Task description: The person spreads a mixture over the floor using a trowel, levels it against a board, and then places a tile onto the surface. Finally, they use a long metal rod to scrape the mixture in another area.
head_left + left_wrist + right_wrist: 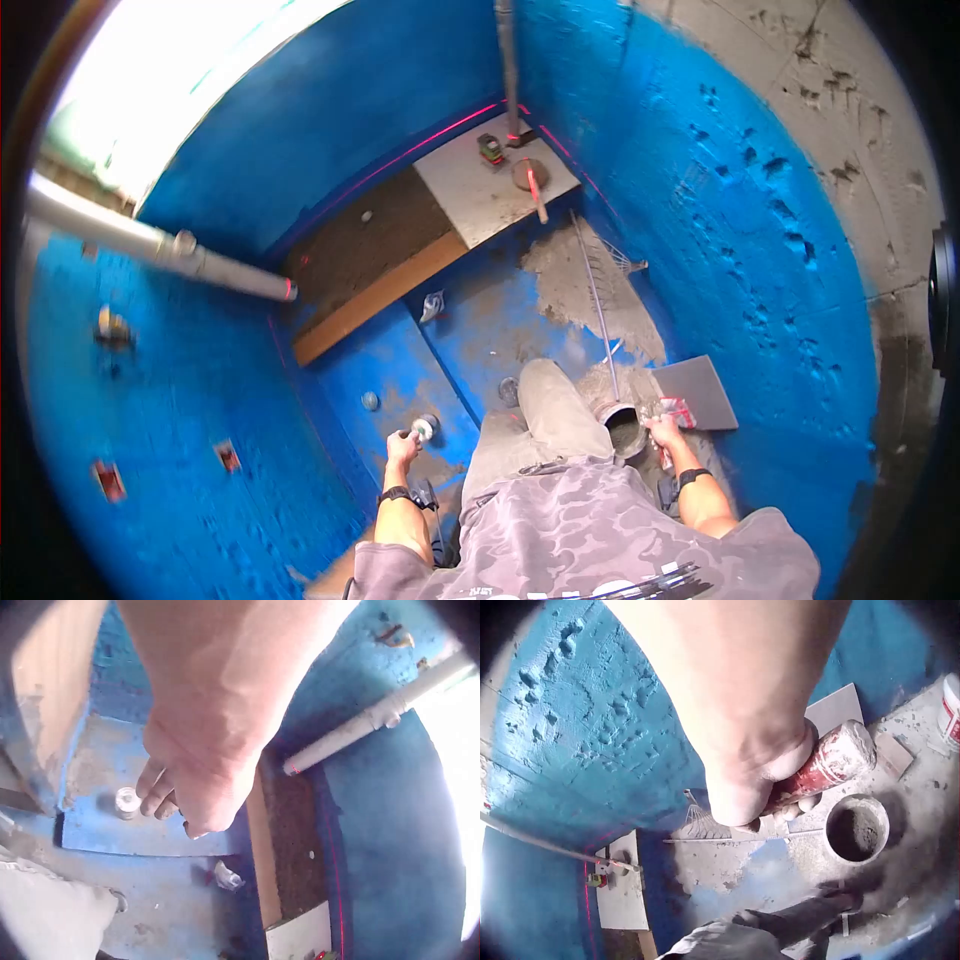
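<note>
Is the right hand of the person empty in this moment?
No, the fingers of the right hand are curled around a red handle with a whitish, dirty end.

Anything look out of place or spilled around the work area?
A crumpled white scrap lies on the grey-smeared blue floor near the long brown wooden board; it looks like stray litter.

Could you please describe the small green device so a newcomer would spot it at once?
In the blue corner, a grey pipe stands by a white slab. The device sits on that slab, its green body setting it apart from the round brown disc.
</note>
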`<state>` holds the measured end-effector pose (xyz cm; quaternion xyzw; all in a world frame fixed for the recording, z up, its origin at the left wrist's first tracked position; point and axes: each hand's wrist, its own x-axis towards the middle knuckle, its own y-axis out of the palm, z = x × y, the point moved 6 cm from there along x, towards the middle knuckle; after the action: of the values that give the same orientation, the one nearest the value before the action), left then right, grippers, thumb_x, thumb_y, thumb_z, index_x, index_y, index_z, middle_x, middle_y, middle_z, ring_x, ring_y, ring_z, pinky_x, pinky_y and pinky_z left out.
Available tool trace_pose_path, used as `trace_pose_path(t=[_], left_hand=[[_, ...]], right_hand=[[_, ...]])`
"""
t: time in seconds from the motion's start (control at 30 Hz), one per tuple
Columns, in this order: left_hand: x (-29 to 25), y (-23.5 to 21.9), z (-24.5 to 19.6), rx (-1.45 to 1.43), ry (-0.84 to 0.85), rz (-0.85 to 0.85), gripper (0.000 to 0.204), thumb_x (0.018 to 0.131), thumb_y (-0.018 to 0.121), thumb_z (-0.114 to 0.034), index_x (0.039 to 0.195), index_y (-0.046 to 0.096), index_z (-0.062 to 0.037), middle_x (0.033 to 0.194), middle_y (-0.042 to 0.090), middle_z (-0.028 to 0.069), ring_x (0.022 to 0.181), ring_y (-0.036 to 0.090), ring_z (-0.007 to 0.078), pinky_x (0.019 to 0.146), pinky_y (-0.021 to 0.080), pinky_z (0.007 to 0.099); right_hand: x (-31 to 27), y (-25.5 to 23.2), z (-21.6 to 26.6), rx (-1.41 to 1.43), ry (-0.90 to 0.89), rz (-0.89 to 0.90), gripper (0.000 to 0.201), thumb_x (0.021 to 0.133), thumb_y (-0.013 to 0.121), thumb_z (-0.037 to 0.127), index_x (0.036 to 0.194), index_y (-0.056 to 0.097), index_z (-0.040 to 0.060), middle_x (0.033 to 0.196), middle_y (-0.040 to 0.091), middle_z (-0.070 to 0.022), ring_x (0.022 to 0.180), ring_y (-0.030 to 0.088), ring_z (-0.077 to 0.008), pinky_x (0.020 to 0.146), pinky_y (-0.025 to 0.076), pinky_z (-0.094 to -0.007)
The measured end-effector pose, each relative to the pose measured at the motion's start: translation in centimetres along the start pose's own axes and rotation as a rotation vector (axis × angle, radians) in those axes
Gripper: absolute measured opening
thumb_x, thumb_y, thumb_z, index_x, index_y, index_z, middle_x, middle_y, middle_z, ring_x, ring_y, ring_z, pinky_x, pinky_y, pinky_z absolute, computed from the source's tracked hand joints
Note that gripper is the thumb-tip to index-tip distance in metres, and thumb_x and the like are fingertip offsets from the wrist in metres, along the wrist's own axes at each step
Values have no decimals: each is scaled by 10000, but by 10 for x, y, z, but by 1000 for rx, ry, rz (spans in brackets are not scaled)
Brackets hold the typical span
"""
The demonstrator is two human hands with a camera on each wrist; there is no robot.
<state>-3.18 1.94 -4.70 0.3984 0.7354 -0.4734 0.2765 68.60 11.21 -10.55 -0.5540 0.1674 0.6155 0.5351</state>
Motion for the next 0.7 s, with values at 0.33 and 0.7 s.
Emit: trace_pose_path(t=[0.33,0.7], left_hand=[[199,-9,-320,571,479,34,351,952,696,-214,1132,705,87,918,773,156,834,751,234,784,580,361],[511,308,-402,696,736,631,408,998,662,-244,1242,634,82,1129,736,243,1050,726,316,922,542,377]], right_hand=[[160,98,218,289,53,-52,259,926,700,219,1090,627,32,783,658,-83,571,615,-165,478,492,-344],[625,248,427,60,-376,-386,453,887,664,346,1242,645,65,1136,707,-256,1069,667,-461,916,532,-548]])
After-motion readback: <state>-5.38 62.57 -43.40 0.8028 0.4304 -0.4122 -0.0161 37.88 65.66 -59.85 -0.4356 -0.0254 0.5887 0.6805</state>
